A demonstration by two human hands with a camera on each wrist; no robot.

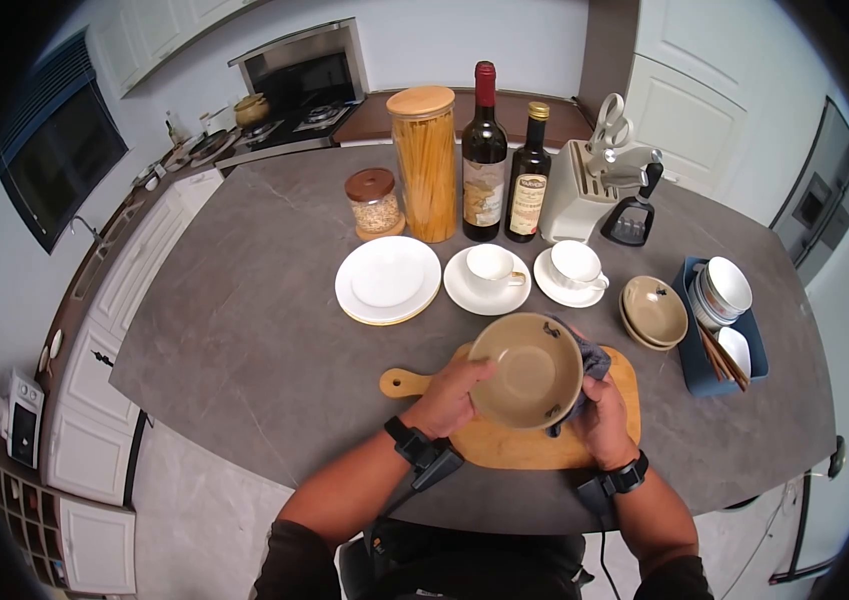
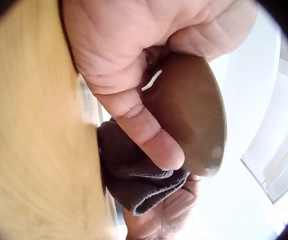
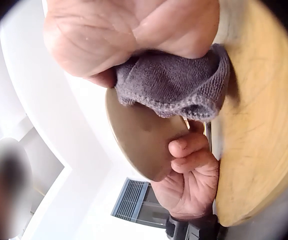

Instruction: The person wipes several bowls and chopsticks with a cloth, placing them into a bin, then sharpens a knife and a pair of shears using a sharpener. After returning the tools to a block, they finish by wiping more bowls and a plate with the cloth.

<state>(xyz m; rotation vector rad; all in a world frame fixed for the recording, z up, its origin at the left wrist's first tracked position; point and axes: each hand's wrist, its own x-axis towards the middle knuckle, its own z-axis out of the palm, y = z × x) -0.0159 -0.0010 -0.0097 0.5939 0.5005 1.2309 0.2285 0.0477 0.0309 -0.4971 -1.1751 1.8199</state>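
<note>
A tan bowl [image 1: 524, 372] with small dark marks inside is held tilted over the wooden cutting board [image 1: 504, 447], its inside facing the head camera. My left hand [image 1: 451, 398] grips the bowl's left side, thumb over the rim and fingers under the outer wall [image 2: 194, 110]. At the right side, my right hand [image 1: 604, 425] holds a dark grey cloth [image 3: 169, 82] against the bowl, pinching rim and cloth together. In the left wrist view the cloth bunches beneath the bowl, close to the left fingertips.
Two stacked tan bowls [image 1: 656, 310] sit right of the board, beside a blue bin [image 1: 694, 375] of bowls and chopsticks. Beyond the board stand white plates [image 1: 387, 280], two cups [image 1: 490, 270] on saucers, a pasta jar [image 1: 424, 170], bottles [image 1: 484, 170] and a knife block [image 1: 574, 195].
</note>
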